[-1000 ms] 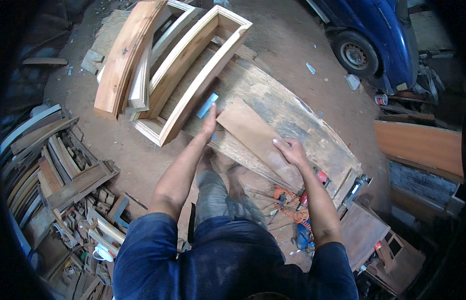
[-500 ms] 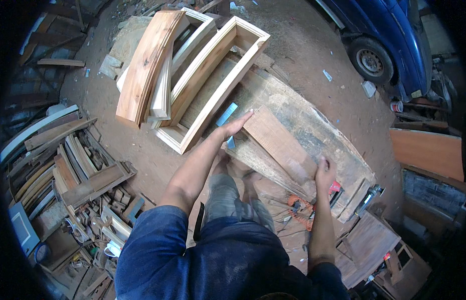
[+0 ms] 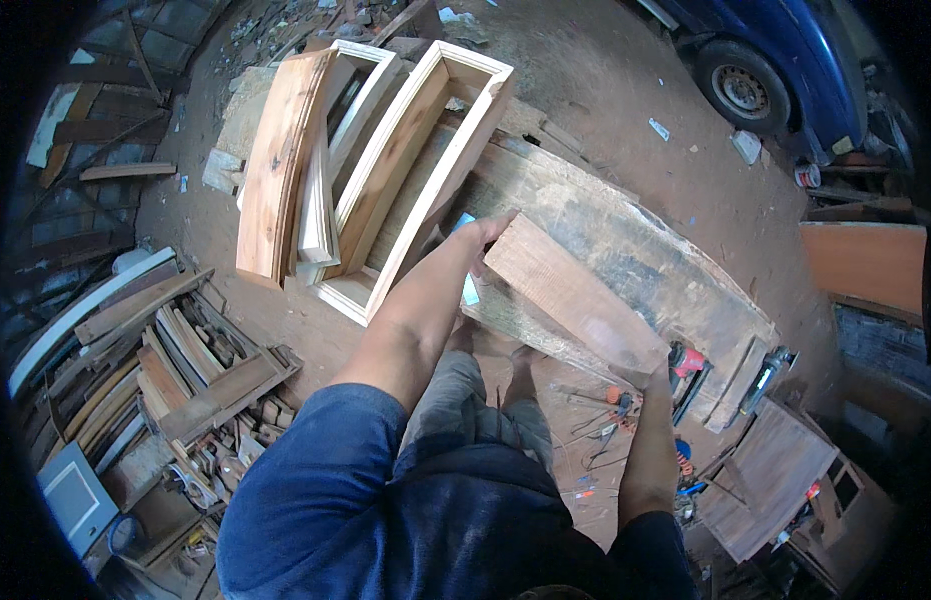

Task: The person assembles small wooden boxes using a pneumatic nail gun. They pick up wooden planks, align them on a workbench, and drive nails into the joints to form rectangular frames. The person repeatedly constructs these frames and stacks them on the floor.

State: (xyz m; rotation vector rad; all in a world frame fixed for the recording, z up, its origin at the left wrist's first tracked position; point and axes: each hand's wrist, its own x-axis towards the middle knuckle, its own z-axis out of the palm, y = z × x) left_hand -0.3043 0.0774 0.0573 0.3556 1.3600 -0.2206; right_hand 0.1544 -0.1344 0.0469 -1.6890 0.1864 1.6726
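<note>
A flat wooden board lies slantwise between my hands above the worktable. My left hand grips its far left end, and the fingers are partly out of sight behind the wood. At the near right end my right hand is closed on the corner, with most of its fingers hidden. A red and black power tool, perhaps a nail gun, rests on the table just beyond my right hand. Beside my left wrist, a light blue strip shows at the table's edge.
The worn worktable stretches from the wooden box frames at far left to another dark tool at right. Scrap wood is heaped on the left. A blue vehicle stands far right, and a wooden cabinet near right.
My right hand has moved down to the board's near right corner and now grips it there. The board's near end has shifted right, and the whole view has turned slightly.
</note>
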